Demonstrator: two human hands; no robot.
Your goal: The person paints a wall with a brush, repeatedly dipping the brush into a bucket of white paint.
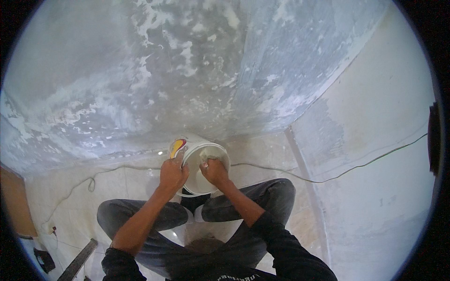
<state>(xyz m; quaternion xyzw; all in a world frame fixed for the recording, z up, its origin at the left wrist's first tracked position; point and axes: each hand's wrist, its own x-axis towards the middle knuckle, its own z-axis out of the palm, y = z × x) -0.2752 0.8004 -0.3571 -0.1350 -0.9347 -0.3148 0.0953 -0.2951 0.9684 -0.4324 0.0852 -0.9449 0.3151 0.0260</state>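
A white plastic bucket (197, 140) with a yellow and red mark on its side leans with its mouth tipped towards me. It is in front of my bent knees, near the foot of the wall. My left hand (173, 175) grips the bucket's rim at its left side. Inside the mouth is my right hand (215, 171), its fingers curled near the inner wall. Something pale shows by those fingers, too blurred to tell whether it is held or is residue on the bucket. Whitish residue coats the inside.
A patchy grey wall (197, 87) with white patches rises ahead, meeting a paler wall (372, 140) at right. A thin cable (267, 168) runs across the tiled floor (88, 200) behind the bucket. A bar (79, 258) and a brown panel (15, 200) are at lower left.
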